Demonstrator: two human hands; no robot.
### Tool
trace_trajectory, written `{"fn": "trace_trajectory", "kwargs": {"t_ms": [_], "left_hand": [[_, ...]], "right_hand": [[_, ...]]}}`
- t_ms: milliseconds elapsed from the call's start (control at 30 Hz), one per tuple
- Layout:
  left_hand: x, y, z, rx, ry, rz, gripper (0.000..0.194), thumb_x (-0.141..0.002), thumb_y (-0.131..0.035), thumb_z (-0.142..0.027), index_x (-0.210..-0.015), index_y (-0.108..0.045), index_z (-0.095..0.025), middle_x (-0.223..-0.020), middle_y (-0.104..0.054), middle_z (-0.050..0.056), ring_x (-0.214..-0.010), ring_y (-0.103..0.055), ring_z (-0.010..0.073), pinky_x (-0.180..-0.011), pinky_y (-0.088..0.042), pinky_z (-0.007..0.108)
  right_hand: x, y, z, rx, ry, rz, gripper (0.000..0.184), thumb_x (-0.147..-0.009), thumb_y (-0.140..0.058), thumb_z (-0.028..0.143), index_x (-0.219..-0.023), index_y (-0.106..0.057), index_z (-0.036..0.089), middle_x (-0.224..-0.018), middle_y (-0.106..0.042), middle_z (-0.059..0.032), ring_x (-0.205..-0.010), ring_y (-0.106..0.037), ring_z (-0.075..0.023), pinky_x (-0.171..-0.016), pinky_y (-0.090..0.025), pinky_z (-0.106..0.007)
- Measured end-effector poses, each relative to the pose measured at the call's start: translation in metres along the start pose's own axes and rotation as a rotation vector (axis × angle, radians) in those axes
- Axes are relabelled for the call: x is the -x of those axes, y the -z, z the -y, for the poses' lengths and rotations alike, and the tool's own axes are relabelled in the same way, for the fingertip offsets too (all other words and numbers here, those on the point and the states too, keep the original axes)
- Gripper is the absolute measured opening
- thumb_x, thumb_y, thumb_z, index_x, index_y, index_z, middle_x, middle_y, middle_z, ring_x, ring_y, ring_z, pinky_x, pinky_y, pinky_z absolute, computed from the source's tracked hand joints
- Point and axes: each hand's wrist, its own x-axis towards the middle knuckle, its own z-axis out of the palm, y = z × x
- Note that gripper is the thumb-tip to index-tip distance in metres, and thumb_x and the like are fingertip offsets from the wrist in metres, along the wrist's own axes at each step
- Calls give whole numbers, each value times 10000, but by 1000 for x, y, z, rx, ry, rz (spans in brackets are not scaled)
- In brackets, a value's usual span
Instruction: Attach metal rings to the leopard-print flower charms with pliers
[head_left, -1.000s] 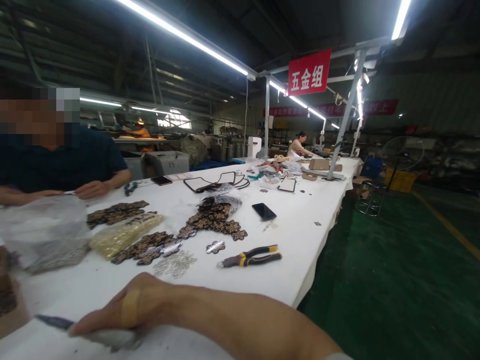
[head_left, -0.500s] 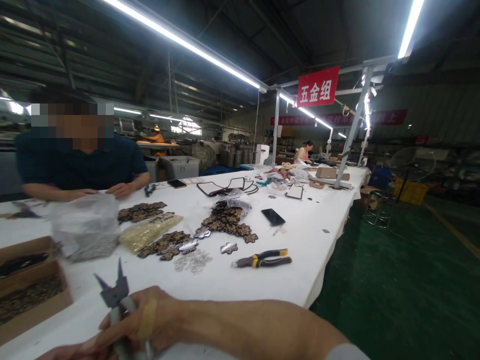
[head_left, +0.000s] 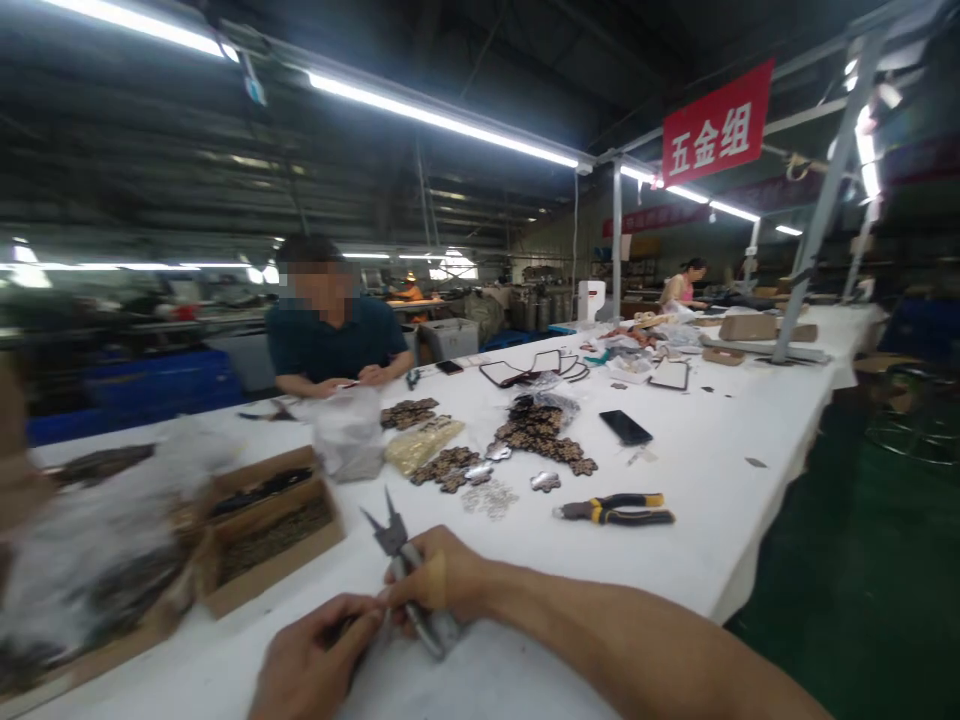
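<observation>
My right hand (head_left: pixel 442 572) is closed around a pair of needle-nose pliers (head_left: pixel 392 538). Their slim jaws point up and stand apart, with nothing visible between them. Close beside it, my left hand (head_left: pixel 319 650) has thumb and forefinger pinched together near the pliers' handles. Whatever that pinch holds, if anything, is too small to tell. Ahead on the white table (head_left: pixel 675 590) lies a scatter of small silvery rings (head_left: pixel 489 498). Behind the rings are dark flower-shaped pieces (head_left: pixel 536 430) in a heap, and a single such piece (head_left: pixel 545 482) lies apart.
Yellow-and-black cutters (head_left: pixel 619 508) lie to the right, below a black phone (head_left: pixel 625 427). A divided cardboard box (head_left: pixel 270 565) of small parts stands at the left, beside plastic bags (head_left: pixel 90 560). Across the table sits a co-worker (head_left: pixel 337 345) behind a white bag (head_left: pixel 349 435).
The view has swung left, so everything sits further right in the picture. My left hand has come more fully into view. The pliers stay in my right hand, their jaws still apart.
</observation>
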Motion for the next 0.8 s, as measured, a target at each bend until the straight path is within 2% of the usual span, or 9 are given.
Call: {"fn": "trace_trajectory", "kwargs": {"t_ms": [33,167,400,500,567,633,700,733,800], "left_hand": [[4,0,2,6,33,46,434,-656,-686,-609,-708,-686,-178,-525,-575,-1,-518,-487,154,-473,-345,218],[12,-1,3,66,139,68,467,-690,-648,-627,-733,-691,-164,-483,-511,-22,-450,-390,121,-443,-293,218],[5,-3,6,97,135,18,480,-637,-675,-636,-704,-690,-161,-471,-517,-25,-434,-396,118,-439,-283,225],[10,-4,5,127,152,19,450,-653,-674,-601,-697,-683,-153,-458,-504,-26,-427,-409,118,-442,-286,227],[18,-4,3,158,129,1,395,-669,-674,-544,-674,-673,-149,-462,-506,-19,-434,-416,113,-443,-278,225],[27,-6,2,203,75,8,356,-670,-670,-505,-662,-675,-149,-460,-511,-6,-459,-438,121,-450,-288,229],[32,-7,4,218,84,-26,339,-680,-655,-487,-668,-678,-149,-455,-506,-6,-457,-438,119,-452,-299,231],[33,-8,6,212,95,-38,328,-681,-655,-475,-671,-679,-148,-459,-509,-6,-455,-437,116,-451,-302,230],[34,-10,11,218,104,-36,297,-692,-653,-441,-700,-683,-146,-481,-523,-8,-454,-432,105,-449,-301,223]], "right_hand": [[3,-1,-1,1,10,12,352,-526,-862,262,-725,-591,158,-467,-574,34,-394,-544,-142,-377,-489,-256],[9,-4,-3,30,36,52,366,-571,-855,310,-778,-601,148,-481,-586,27,-395,-550,-139,-389,-488,-249],[9,-4,0,50,66,58,405,-586,-852,340,-834,-597,149,-477,-587,33,-381,-537,-139,-377,-449,-234],[19,-10,1,89,41,9,322,-673,-813,298,-856,-594,148,-477,-569,49,-376,-511,-126,-404,-460,-249],[31,-16,2,148,-5,-42,261,-751,-772,266,-908,-609,136,-549,-593,39,-437,-536,-123,-469,-493,-262],[40,-19,1,179,-13,-35,269,-865,-691,310,-1049,-623,126,-852,-675,-29,-692,-644,-157,-643,-559,-308],[44,-19,-1,166,-30,8,278,-950,-587,341,-1162,-603,161,-1120,-637,-75,-920,-643,-184,-785,-565,-364],[45,-18,-2,162,-37,24,266,-957,-575,343,-1161,-606,175,-1140,-634,-80,-933,-639,-184,-796,-562,-364],[45,-15,-4,172,-42,43,262,-901,-648,330,-1090,-622,151,-961,-679,-65,-778,-648,-170,-705,-559,-327]]}}
